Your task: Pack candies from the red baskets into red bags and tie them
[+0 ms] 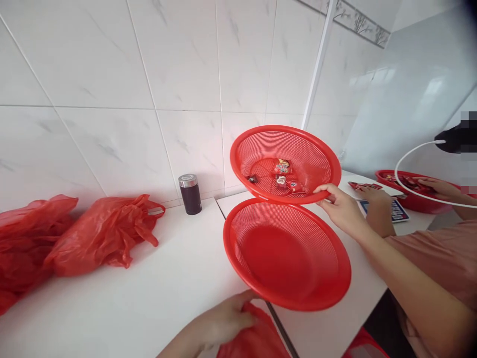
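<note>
My right hand (341, 209) pinches the right rim of a red mesh basket (305, 151), which is tilted towards me. Several small wrapped snacks (283, 167) lie inside it. Below stands a second red basket (276, 258) with nothing in it, its back rim partly covered by the raised one. At the lower basket's front left edge, my left hand (221, 323) is closed around a red plastic bag (257, 335). That hand's index finger reaches to the basket's rim; whether it presses on it I cannot tell.
Red plastic bags (100, 238) lie at the left by the tiled wall. A dark tumbler (190, 194) stands behind. On the right, another person's hands (378, 196) are near a scale (398, 211) and a red basin (417, 201) of packets. A white cable (404, 154) hangs there.
</note>
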`<action>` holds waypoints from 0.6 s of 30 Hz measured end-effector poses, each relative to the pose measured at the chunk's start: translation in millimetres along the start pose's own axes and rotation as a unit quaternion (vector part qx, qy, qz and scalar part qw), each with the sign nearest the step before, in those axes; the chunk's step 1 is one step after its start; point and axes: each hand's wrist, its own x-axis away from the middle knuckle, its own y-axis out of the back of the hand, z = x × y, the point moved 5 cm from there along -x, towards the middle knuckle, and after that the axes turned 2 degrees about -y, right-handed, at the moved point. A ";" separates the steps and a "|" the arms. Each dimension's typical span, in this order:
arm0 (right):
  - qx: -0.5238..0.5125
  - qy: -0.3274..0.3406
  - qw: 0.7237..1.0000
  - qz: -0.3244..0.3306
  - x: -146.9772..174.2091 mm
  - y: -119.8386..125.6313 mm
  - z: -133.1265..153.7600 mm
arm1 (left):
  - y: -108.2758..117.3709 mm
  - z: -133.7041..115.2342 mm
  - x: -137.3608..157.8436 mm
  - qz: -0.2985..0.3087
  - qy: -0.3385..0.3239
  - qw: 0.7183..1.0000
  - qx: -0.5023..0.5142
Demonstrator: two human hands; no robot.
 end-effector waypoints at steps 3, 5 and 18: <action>-0.024 0.003 1.000 0.020 30.6 17.6 25.9 | -6.0 -0.7 -20.1 -0.024 -0.003 1.000 -0.008; -0.042 -0.003 0.998 0.037 49.0 21.8 39.7 | -9.0 3.2 -20.5 -0.038 0.011 0.999 -0.021; -0.205 -0.031 0.919 0.335 165.8 -22.9 105.7 | 57.1 66.6 183.8 -0.357 0.057 0.862 0.355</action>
